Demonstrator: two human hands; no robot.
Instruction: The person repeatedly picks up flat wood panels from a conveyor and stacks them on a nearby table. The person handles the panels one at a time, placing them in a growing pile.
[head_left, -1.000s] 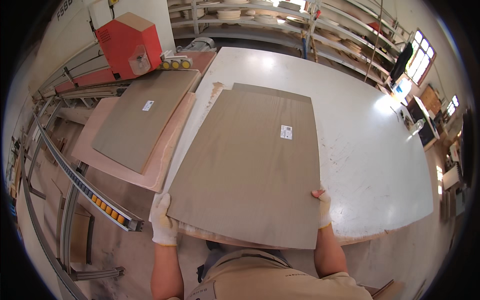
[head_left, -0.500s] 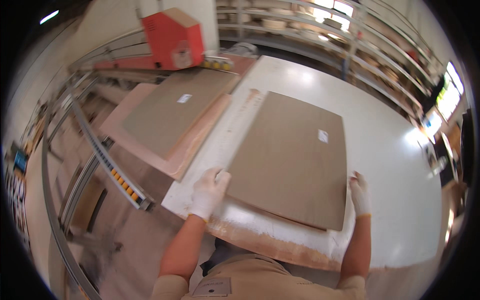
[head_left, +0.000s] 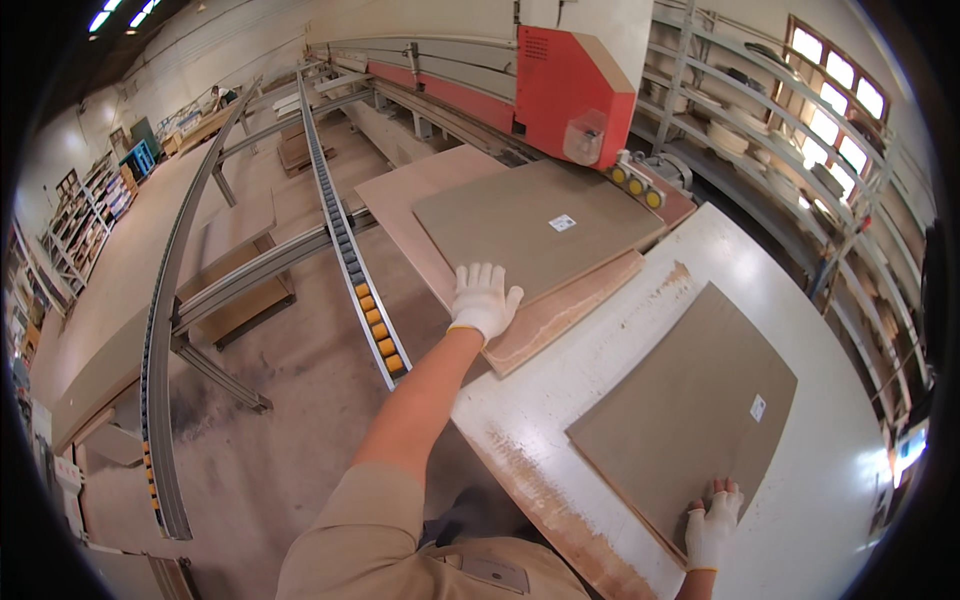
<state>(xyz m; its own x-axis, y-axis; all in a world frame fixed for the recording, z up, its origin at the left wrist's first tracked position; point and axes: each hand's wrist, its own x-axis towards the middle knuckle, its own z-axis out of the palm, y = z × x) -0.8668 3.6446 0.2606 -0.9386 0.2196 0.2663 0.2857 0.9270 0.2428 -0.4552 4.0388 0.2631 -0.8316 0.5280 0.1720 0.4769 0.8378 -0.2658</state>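
My left hand (head_left: 483,299), in a white glove, reaches out with fingers spread to the near edge of a grey-brown board (head_left: 535,224) that tops a stack of pale boards (head_left: 560,305). My right hand (head_left: 712,523), also gloved, rests flat on the near corner of a second grey-brown board (head_left: 690,410) lying on the white table (head_left: 800,300). Each board carries a small white sticker.
A red machine housing (head_left: 570,95) stands behind the stack. A roller conveyor rail (head_left: 345,250) with orange wheels runs along the left. Metal shelving (head_left: 800,130) lines the right wall. Bare concrete floor (head_left: 280,400) lies below my left arm.
My left hand left the table board's edge and reached left to the stacked board. The view swung left; my right hand stays on the table board.
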